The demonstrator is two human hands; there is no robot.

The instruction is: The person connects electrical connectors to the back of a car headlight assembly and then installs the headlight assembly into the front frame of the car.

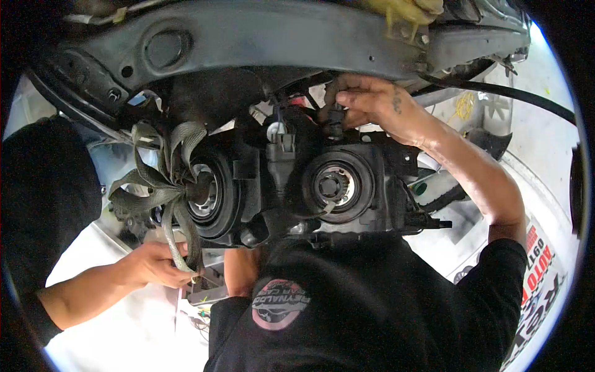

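A black headlight assembly (251, 204), its back with two round bulb openings facing me, sits in front of my chest. At its top edge, my right hand (367, 100) has its thumb and fingers closed round a dark electrical connector (335, 119). My left forearm (240, 273) goes up behind the lower edge of the assembly, and the hand itself is hidden. An LED bulb with braided heat-sink straps (144, 195) fanned out sits at the left opening. A co-worker's hand (162, 263) holds the lower strap. In the right opening a round bulb base (333, 186) shows.
Above runs a grey car-body crossmember (279, 37), with a blurred yellow item (409, 11) on top. A black hose (505, 92) stretches to the right. The co-worker's dark-clothed body (52, 186) takes up the left side. A lettered banner (538, 279) is at lower right.
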